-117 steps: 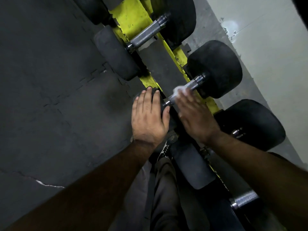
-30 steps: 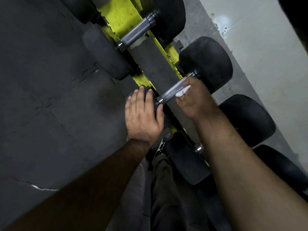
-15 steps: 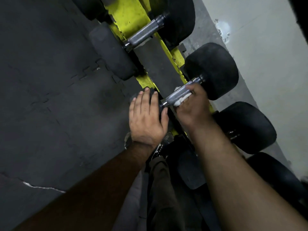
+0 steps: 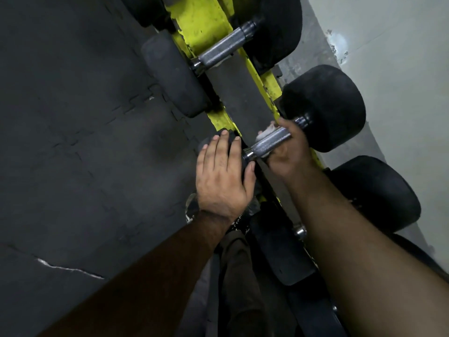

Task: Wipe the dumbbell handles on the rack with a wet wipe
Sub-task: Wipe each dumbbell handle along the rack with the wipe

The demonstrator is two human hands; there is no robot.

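head view: right hand (image 4: 286,152) covers wipe (image 4: 266,132); neighbouring dumbbell (image 4: 226,48) beside

Yellow, chipped rack (image 4: 201,23); black weights (image 4: 325,105); silver cross-hatched handles (image 4: 269,142); white wipe (image 4: 267,131); dark grey floor (image 4: 73,117), cracked white.

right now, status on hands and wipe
Left hand flat on black dumbbell head. Right hand wraps white wet wipe round knurled steel handle. Nothing blocking.

Both forearms (image 4: 155,276) bare, no sleeves; dark olive-ish trousers (image 4: 239,283), maybe a black-and-white shoe (image 4: 239,221).
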